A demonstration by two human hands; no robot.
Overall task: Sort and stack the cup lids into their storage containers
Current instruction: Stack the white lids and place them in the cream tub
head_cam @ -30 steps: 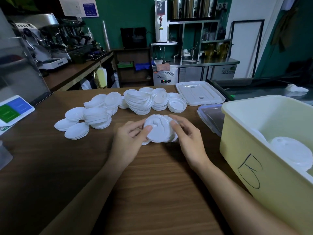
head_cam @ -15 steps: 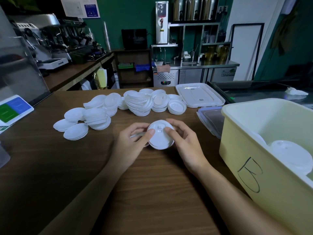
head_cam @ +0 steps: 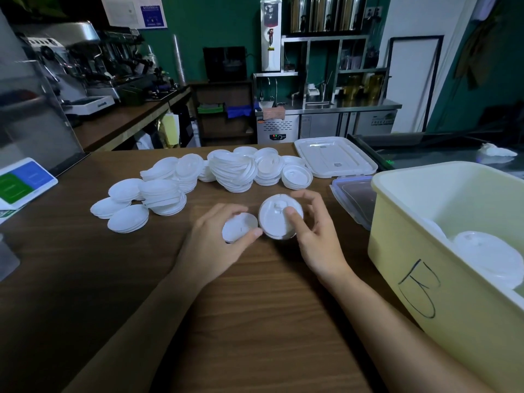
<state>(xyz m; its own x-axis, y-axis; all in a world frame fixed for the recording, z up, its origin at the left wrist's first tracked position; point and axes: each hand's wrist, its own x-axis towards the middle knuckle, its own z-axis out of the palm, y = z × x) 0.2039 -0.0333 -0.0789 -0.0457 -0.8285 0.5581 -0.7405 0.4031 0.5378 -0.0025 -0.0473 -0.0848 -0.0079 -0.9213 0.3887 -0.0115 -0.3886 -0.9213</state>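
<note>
Fingers (head_cam: 251, 233) of the left hand (head_cam: 209, 248) are pinching a small white plastic lid (head_cam: 238, 228), the right hand (head_cam: 319, 242) gripping a larger domed white lid (head_cam: 276, 222); I'd be keeping sizes apart.

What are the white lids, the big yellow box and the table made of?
The white lids are most likely thin plastic, matte and a little see-through. They look moulded, with raised rims, and they nest in stacks. The yellow box looks like thick, smooth plastic with a soft sheen and a rounded rim. The table shows brown wood grain, though it may be printed laminate.
</note>
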